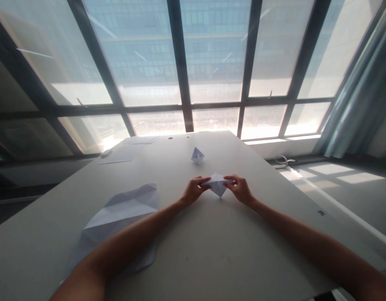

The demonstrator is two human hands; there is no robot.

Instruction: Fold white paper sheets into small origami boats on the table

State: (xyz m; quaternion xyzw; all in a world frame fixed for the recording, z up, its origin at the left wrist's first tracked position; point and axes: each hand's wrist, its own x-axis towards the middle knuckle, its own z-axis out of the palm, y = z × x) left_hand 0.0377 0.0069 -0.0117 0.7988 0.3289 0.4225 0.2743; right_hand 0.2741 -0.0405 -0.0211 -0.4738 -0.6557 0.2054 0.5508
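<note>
Fold [218, 184] of white paper, pinched from both sides a little past the middle of the surface [211, 251], top edge level, lower tip pointing down at the pale top; touching it or just clear of it, cannot tell.

Far left, by the back edge: flat sheets [120, 155] lying on the surface, well apart from both hands. Nearer and left of centre: large creased sheet [123, 209], half opened, ridges standing up in the light, near corner hidden under the left forearm [117, 246].

Next, left hand [193, 190], reaching forward over the surface, fingers [201, 181] clenched on the left corner of the fold, knuckles raised.

Centre: the fold itself, spanning the gap between the hands. Beyond it, toward the window [211, 62], small fold [197, 155] standing alone on the surface, pointed, near the held one but not touching. Farther back, two small round holes [170, 137] in the surface, close to its far edge.

Then right hand [241, 189], mirroring the left, fingers [231, 181] grasping the right corner of the fold.

Off the surface to the right: looped cable [283, 160] low down under the window, sunlit floor [337, 175] beside it, and grey-green curtain [352, 104] hanging at the far right.
</note>
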